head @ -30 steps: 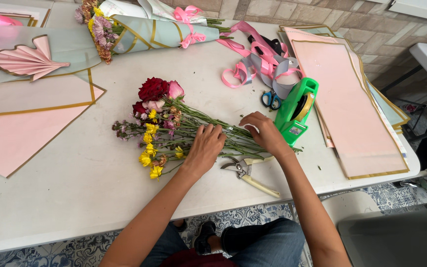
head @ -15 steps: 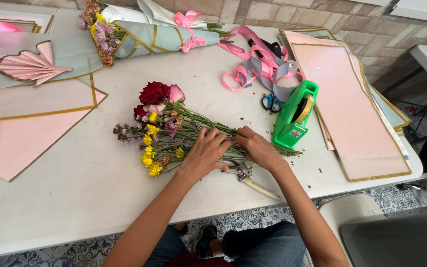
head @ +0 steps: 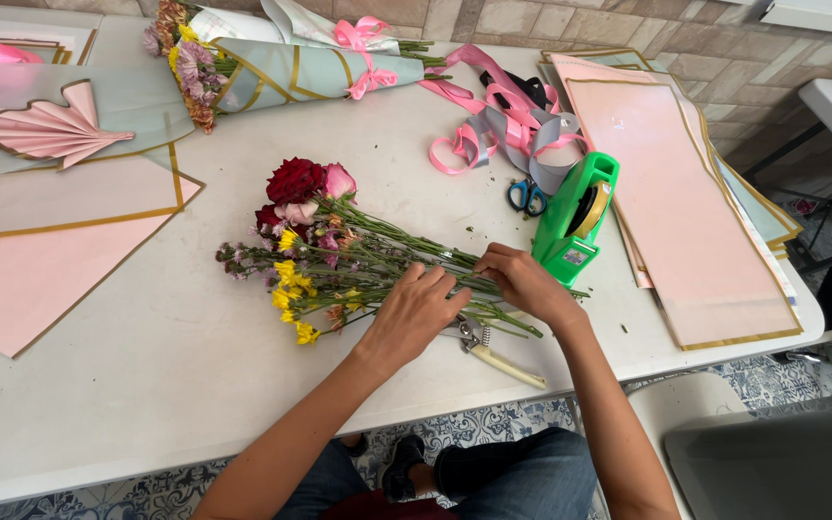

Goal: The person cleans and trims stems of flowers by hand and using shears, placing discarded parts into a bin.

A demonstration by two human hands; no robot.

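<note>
Both hands press on the stems of a loose flower bunch (head: 339, 255) lying mid-table: left hand (head: 416, 313) flat with fingers together, right hand (head: 522, 282) curled around the stems (pruning shears (head: 493, 351) beside them, near the front edge).

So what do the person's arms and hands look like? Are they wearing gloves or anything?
No gloves. Both the left hand and the right hand are bare, and so are both forearms: no sleeves show. I can see no watch, bracelet or ring.
</note>
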